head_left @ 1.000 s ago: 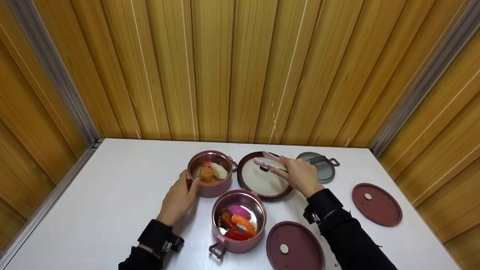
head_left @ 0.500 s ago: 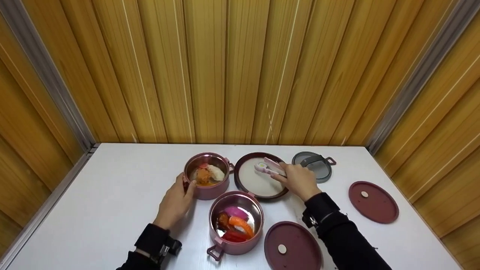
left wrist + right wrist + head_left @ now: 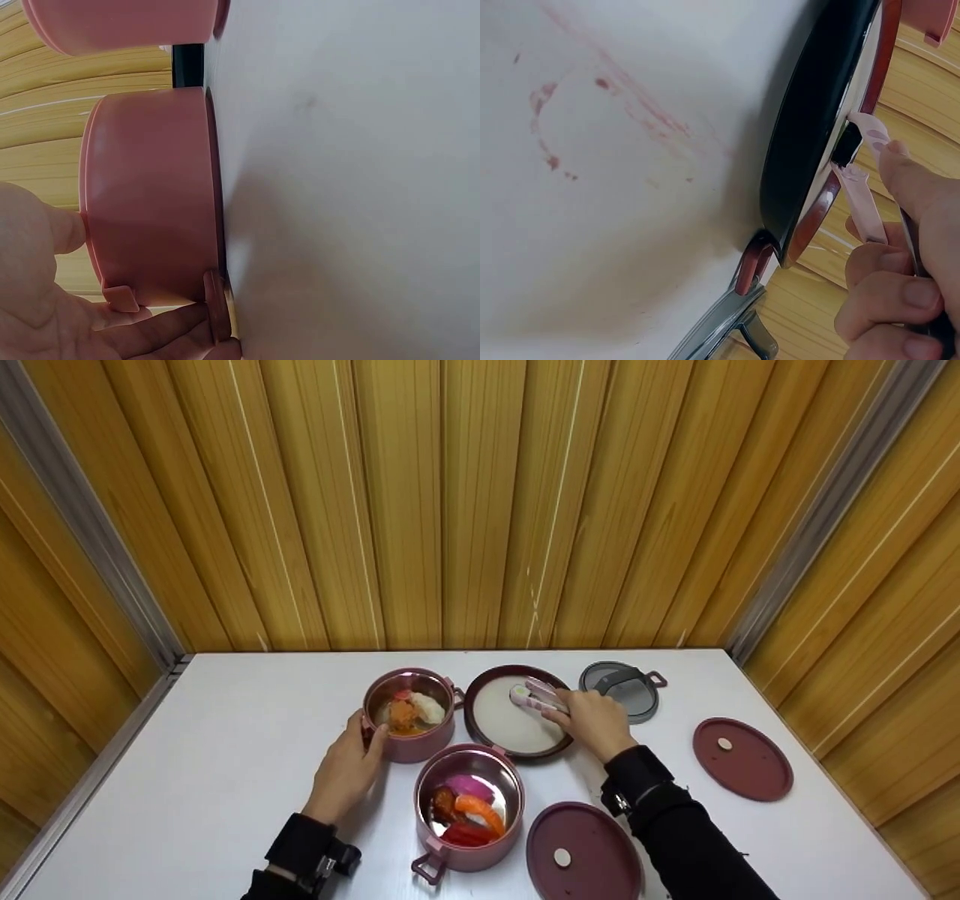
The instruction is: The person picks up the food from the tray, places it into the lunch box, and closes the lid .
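In the head view my left hand [image 3: 346, 769] grips a pink pot [image 3: 411, 748] at its side handle, thumb at the rim. Orange, white and red food pieces lie inside that pot. My right hand [image 3: 598, 724] holds pink-tipped tongs [image 3: 541, 705] over a shallow round pan [image 3: 502, 727] with a cream inside and dark rim. Between the tong tips is a small sushi roll [image 3: 519, 694], white with a green centre; its black wrap [image 3: 847, 144] shows in the right wrist view. The tongs overlap the pan's inner surface in both views.
A second pink pot [image 3: 469, 859] holding orange, red, brown and magenta food pieces stands in front. Two maroon lids [image 3: 592, 840] lie at the right, one nearer the front. A grey lid [image 3: 637, 705] with a dark strap sits behind my right hand. A wood-pattern wall [image 3: 480, 510] bounds the back.
My right hand has turned the tongs at the pan, and the roll now shows its white and green face between their tips. My left hand stays on the pot; the view has shifted slightly.
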A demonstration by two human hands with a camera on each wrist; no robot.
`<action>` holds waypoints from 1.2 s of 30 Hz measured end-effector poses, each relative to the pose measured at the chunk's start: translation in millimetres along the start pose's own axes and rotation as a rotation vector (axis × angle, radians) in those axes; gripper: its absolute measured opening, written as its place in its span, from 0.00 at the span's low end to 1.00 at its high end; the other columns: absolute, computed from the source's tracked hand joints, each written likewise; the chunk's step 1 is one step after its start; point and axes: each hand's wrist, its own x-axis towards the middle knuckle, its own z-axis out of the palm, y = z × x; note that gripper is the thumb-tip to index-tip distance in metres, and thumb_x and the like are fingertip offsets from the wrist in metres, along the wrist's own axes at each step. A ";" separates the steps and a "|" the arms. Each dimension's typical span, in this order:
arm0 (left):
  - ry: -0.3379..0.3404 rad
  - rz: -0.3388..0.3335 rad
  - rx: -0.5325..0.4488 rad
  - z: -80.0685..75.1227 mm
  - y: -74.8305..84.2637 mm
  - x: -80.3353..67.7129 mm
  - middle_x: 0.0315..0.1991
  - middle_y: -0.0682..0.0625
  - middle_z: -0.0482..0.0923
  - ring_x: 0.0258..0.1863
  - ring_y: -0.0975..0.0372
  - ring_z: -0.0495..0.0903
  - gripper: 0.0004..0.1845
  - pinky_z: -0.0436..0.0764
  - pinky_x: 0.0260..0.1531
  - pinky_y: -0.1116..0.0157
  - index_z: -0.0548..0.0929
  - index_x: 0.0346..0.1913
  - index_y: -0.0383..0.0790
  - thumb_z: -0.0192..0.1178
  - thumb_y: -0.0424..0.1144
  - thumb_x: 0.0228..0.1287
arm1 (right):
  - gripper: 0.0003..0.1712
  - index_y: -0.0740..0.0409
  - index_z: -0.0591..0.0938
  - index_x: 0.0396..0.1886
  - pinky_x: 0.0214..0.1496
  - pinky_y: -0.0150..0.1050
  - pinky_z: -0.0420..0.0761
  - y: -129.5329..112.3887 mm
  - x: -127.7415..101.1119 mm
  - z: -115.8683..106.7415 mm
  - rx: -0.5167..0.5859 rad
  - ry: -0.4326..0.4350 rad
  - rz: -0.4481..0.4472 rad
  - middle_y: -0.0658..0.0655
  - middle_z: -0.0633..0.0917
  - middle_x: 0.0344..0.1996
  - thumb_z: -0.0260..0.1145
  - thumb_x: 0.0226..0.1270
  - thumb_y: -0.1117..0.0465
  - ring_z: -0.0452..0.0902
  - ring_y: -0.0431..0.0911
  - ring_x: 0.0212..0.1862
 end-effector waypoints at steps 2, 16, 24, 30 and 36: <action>-0.004 -0.008 -0.004 0.7 -0.7 0.3 0.74 0.24 0.70 0.73 0.32 0.73 0.36 0.74 0.72 0.36 0.61 0.81 0.25 0.50 0.51 0.87 | 0.25 0.51 0.90 0.59 0.32 0.61 0.86 -0.4 0.1 -0.4 0.001 0.001 -0.002 0.70 0.91 0.35 0.71 0.73 0.40 0.88 0.69 0.35; 0.004 0.003 -0.005 -1.9 1.9 -1.3 0.72 0.24 0.73 0.71 0.33 0.75 0.35 0.76 0.69 0.35 0.62 0.79 0.25 0.50 0.50 0.87 | 0.19 0.52 0.89 0.44 0.31 0.62 0.85 0.0 -0.3 -6.2 -0.009 0.043 -0.005 0.71 0.89 0.32 0.72 0.73 0.41 0.87 0.71 0.34; 0.002 0.004 0.003 -1.6 1.8 -1.5 0.74 0.23 0.71 0.73 0.33 0.74 0.36 0.76 0.70 0.36 0.61 0.80 0.23 0.51 0.50 0.87 | 0.22 0.50 0.80 0.27 0.27 0.60 0.82 -2.5 0.2 -10.3 -0.008 0.076 -0.012 0.66 0.86 0.26 0.73 0.72 0.41 0.87 0.68 0.31; 0.002 -0.003 0.008 -1.4 2.1 -0.9 0.73 0.24 0.72 0.72 0.33 0.75 0.36 0.76 0.69 0.36 0.61 0.80 0.23 0.50 0.50 0.87 | 0.19 0.50 0.84 0.31 0.28 0.60 0.82 -5.5 0.4 -15.4 -0.002 0.076 -0.020 0.65 0.87 0.27 0.72 0.73 0.42 0.87 0.67 0.32; -0.006 -0.010 0.011 -1.3 1.7 -0.4 0.73 0.24 0.72 0.73 0.33 0.75 0.36 0.76 0.70 0.36 0.61 0.80 0.23 0.50 0.50 0.87 | 0.21 0.50 0.83 0.30 0.27 0.60 0.82 -10.4 1.6 -20.1 -0.017 0.087 -0.028 0.66 0.87 0.27 0.71 0.73 0.40 0.87 0.67 0.33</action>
